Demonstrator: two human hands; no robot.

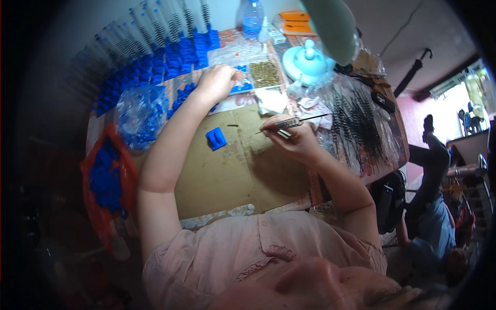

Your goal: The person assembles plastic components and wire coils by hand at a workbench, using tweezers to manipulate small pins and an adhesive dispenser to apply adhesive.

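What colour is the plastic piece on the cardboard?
The plastic piece is blue, best seen in the head view.

A table (230, 38) carries cardboard (217, 181) near the middle, a tray (251, 78) and bottle (253, 23) at the far side, and a clear bag (140, 116) left.

So the bare left arm is reaching way out, just a slight bend at the elbow, with the bare left hand (218, 81) back-up and its fingers angled to the right, tips hard to make out. Bare right arm's bent way more, elbow out to the side, and the bare right hand (295, 141) sits closer in, fingers curled into a grip.
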